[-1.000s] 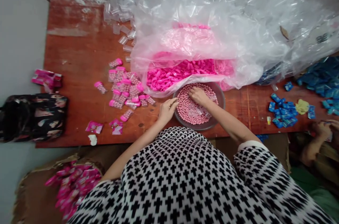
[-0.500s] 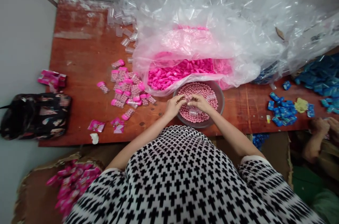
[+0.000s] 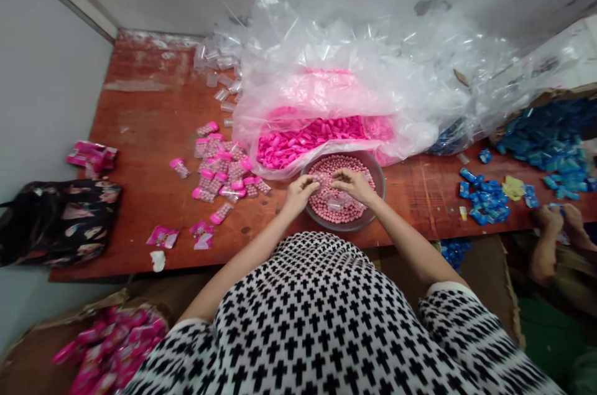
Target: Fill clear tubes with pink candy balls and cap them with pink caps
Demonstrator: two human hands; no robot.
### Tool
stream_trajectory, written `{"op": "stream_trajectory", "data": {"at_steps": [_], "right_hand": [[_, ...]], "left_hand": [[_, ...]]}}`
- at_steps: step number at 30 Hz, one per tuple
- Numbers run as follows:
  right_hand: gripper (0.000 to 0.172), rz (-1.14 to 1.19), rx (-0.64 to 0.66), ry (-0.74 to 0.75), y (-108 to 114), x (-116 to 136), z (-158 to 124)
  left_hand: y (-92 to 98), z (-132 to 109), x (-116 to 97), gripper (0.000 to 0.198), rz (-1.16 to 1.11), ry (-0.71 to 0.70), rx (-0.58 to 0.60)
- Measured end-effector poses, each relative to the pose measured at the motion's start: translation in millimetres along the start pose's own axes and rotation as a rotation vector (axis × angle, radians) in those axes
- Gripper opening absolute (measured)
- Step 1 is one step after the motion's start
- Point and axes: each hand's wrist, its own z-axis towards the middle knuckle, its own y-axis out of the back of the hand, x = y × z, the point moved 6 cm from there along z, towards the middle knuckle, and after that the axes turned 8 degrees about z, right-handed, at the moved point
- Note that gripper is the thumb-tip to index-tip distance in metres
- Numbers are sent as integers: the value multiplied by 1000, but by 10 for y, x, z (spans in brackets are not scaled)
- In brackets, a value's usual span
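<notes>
A grey bowl [image 3: 379, 190] full of small pink balls [image 3: 338, 163] sits at the table's front edge, with both hands over it. My left hand [image 3: 298, 193] is closed at the bowl's left side, its fingertips round a small clear plastic bottle [image 3: 321, 179], mostly hidden. Over the right part of the balls, my right hand [image 3: 354, 186] is bent with thumb and forefinger close together; anything between them is too small to make out. Another clear bottle [image 3: 334, 204] lies on the balls below the hands.
Behind the bowl, a plastic bag [image 3: 298, 93] holds bright pink caps [image 3: 303, 143]. Filled, pink-capped bottles [image 3: 219, 165] lie at left, clear bottles [image 3: 224, 94] farther back. A black bag [image 3: 88, 214] sits far left. Blue packets [image 3: 487, 199] and another person's hands [image 3: 555, 221] are at right.
My hands, close together over the balls before, are now farther apart; the left has drawn away to the left. The camera view has tilted up, showing more wall.
</notes>
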Motion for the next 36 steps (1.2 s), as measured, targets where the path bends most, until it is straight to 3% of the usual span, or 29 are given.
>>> {"op": "stream_trajectory", "data": {"at_steps": [5,10,16,21,25,29,33,36], "right_hand": [[24,-265,-175,53,485,21,258],[27,-564,-375,33,941,63,720],[30,-944,-212,-96,879,6,1390],[34,-1109,-176,-259,724,-95,1693],[37,-1061,-99,-300,746,-130,1791],[27,-944,5,-354,893,-106,1772],[23,-955,-122,-269,1110,110,1543],[28,-710,-202,-91,1123,301,1221]], "left_hand": [[20,-69,16,26,0,-31,40],[39,-46,60,43,-117,33,15],[157,-24,33,49,-246,104,-14],[155,-17,72,47,-286,179,-1],[141,46,74,49,-283,185,3],[148,136,29,49,-294,179,-3],[169,229,-50,47,-353,163,-41],[111,324,-149,47,-384,126,-34]]}}
